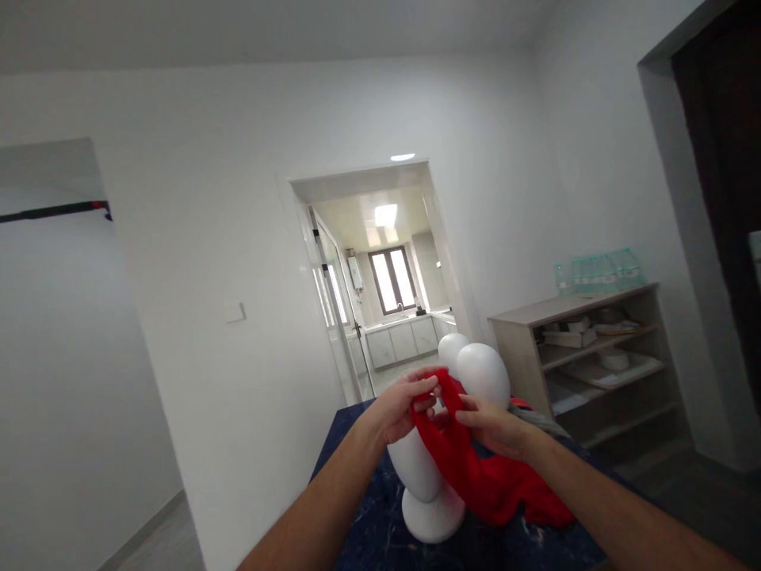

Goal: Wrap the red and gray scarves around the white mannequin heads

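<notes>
A length of red cloth (pixel 469 476), which looks like a scarf, hangs between my hands and trails down to the right onto the table. My left hand (pixel 410 404) pinches its upper end. The fingers of my right hand (pixel 491 427) are closed on the cloth a little to the right. Just below and behind the hands stands a white mannequin head (pixel 419 468) on a round base, its top hidden by my hands and the cloth. Two more white heads, one nearer (pixel 484 373) and one farther (pixel 452 349), stand behind.
A dark blue marbled table (pixel 374 515) bears the heads. Grey fabric (pixel 544 422) lies at its right rear. Beyond it, a wooden shelf unit (pixel 517 349) holds boxes and trays, with bottled water (pixel 606 270) on top. A doorway behind opens onto a kitchen with cabinets (pixel 392 345).
</notes>
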{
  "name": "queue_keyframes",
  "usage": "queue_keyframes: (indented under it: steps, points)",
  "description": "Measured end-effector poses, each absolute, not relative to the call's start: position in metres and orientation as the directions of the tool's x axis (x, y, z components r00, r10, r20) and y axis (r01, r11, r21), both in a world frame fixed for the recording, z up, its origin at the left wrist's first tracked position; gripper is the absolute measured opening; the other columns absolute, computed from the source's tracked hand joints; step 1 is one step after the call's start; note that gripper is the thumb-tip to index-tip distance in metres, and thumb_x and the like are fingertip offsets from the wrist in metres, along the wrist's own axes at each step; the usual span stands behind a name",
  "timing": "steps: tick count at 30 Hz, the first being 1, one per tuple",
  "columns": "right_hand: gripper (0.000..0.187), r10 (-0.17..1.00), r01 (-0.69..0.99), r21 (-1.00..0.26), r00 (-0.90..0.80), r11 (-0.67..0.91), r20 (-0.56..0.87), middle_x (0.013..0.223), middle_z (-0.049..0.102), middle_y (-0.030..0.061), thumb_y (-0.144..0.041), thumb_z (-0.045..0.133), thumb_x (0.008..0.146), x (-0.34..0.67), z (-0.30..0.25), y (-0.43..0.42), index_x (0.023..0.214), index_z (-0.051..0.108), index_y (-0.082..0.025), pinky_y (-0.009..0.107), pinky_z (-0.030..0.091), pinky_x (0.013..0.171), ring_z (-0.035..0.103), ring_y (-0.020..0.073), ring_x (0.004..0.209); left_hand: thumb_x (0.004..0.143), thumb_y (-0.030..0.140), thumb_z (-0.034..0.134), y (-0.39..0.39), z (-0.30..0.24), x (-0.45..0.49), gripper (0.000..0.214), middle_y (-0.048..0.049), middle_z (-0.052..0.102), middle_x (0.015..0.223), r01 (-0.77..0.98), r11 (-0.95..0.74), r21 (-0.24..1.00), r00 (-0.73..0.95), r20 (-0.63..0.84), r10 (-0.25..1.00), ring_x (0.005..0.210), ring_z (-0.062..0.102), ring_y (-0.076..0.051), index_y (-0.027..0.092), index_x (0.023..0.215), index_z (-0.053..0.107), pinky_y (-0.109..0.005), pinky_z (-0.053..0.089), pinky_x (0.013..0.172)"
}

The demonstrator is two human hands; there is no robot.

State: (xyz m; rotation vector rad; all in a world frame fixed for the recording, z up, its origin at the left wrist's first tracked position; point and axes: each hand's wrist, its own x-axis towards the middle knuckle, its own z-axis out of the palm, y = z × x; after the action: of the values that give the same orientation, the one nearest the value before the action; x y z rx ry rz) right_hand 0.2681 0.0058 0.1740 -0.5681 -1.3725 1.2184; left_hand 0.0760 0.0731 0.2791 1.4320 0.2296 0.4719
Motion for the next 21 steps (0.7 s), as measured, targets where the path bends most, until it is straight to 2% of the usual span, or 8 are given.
queue_keyframes:
  steps: [2, 5, 8, 10, 13, 17, 19, 21]
  points:
    - [0.055, 0.871, -0.387, -0.876, -0.276, 0.286, 0.406, 0.112, 0.078, 0.0111, -0.038, 0.092, 0.075, 0.254, 0.16, 0.005, 0.12, 0.07, -0.016, 0.035, 0.055, 0.092, 0.074, 0.0227, 0.101, 0.088, 0.025, 0.081, 0.079, 0.287, 0.085, 0.041, 0.0018, 0.063, 0.086, -0.199, 0.045, 0.979, 0.894, 0.162, 0.418, 0.051, 0.039, -0.001, 0.018, 0.127, 0.072, -0.017, 0.047, 0.055]
    - [0.054, 0.878, -0.331, -0.92, -0.348, 0.212, 0.328, 0.089, 0.08, 0.0073, -0.033, 0.092, 0.072, 0.247, 0.147, 0.008, 0.116, 0.067, -0.016, 0.032, 0.058, 0.072, 0.073, 0.0184, 0.072, 0.087, 0.02, 0.081, 0.095, 0.297, 0.094, 0.045, -0.0005, 0.064, 0.093, -0.237, 0.033, 0.971, 0.899, 0.206, 0.387, 0.056, 0.046, -0.002, 0.017, 0.131, 0.071, -0.015, 0.046, 0.051]
    - [0.05, 0.853, -0.225, -0.96, -0.457, 0.164, 0.253, 0.059, 0.068, -0.0063, -0.03, 0.086, 0.079, 0.27, 0.141, 0.014, 0.122, 0.065, -0.015, 0.03, 0.058, 0.066, 0.055, 0.0089, 0.045, 0.085, 0.015, 0.08, 0.12, 0.307, 0.094, 0.047, -0.0009, 0.065, 0.092, -0.33, 0.085, 0.94, 0.859, 0.262, 0.439, 0.059, 0.05, -0.003, 0.016, 0.131, 0.071, -0.011, 0.037, 0.044]
    - [0.036, 0.851, -0.223, -0.965, -0.471, 0.141, 0.233, 0.047, 0.052, -0.0133, -0.034, 0.082, 0.085, 0.298, 0.137, 0.022, 0.111, 0.067, -0.014, 0.031, 0.06, 0.067, 0.04, 0.005, 0.037, 0.085, 0.012, 0.078, 0.142, 0.314, 0.09, 0.045, -0.0012, 0.066, 0.09, -0.406, 0.104, 0.908, 0.806, 0.302, 0.51, 0.059, 0.051, -0.003, 0.016, 0.129, 0.071, -0.01, 0.033, 0.042]
    - [0.033, 0.883, -0.364, -0.918, -0.366, 0.155, 0.295, 0.041, 0.037, -0.0171, -0.045, 0.081, 0.086, 0.34, 0.127, 0.035, 0.09, 0.065, -0.016, 0.03, 0.06, 0.062, 0.024, 0.0032, 0.033, 0.085, 0.008, 0.074, 0.178, 0.32, 0.08, 0.046, -0.0018, 0.07, 0.089, -0.498, 0.02, 0.867, 0.662, 0.366, 0.654, 0.057, 0.049, -0.003, 0.018, 0.13, 0.069, -0.012, 0.038, 0.046]
    - [0.03, 0.89, -0.515, -0.827, -0.235, 0.226, 0.39, 0.042, 0.027, -0.0195, -0.045, 0.078, 0.087, 0.363, 0.114, 0.05, 0.093, 0.063, -0.02, 0.024, 0.057, 0.062, 0.012, 0.0028, 0.034, 0.09, 0.012, 0.071, 0.219, 0.317, 0.066, 0.042, -0.0061, 0.076, 0.096, -0.524, -0.107, 0.845, 0.494, 0.404, 0.77, 0.06, 0.055, -0.006, 0.017, 0.131, 0.066, -0.016, 0.047, 0.054]
    - [0.024, 0.908, -0.574, -0.782, -0.152, 0.241, 0.391, 0.046, 0.026, -0.0186, -0.04, 0.074, 0.09, 0.359, 0.109, 0.058, 0.098, 0.063, -0.02, 0.022, 0.055, 0.064, 0.011, 0.0033, 0.036, 0.093, 0.016, 0.071, 0.233, 0.31, 0.062, 0.036, -0.0082, 0.077, 0.099, -0.518, -0.135, 0.845, 0.445, 0.401, 0.8, 0.067, 0.061, -0.009, 0.016, 0.129, 0.067, -0.019, 0.051, 0.06]
    - [0.015, 0.947, -0.643, -0.732, -0.033, 0.226, 0.321, 0.051, 0.03, -0.0161, -0.034, 0.069, 0.093, 0.351, 0.105, 0.068, 0.096, 0.062, -0.021, 0.02, 0.053, 0.062, 0.017, 0.004, 0.038, 0.096, 0.024, 0.071, 0.242, 0.299, 0.058, 0.032, -0.0087, 0.077, 0.103, -0.502, -0.154, 0.851, 0.408, 0.39, 0.826, 0.076, 0.066, -0.012, 0.015, 0.126, 0.067, -0.023, 0.056, 0.065]
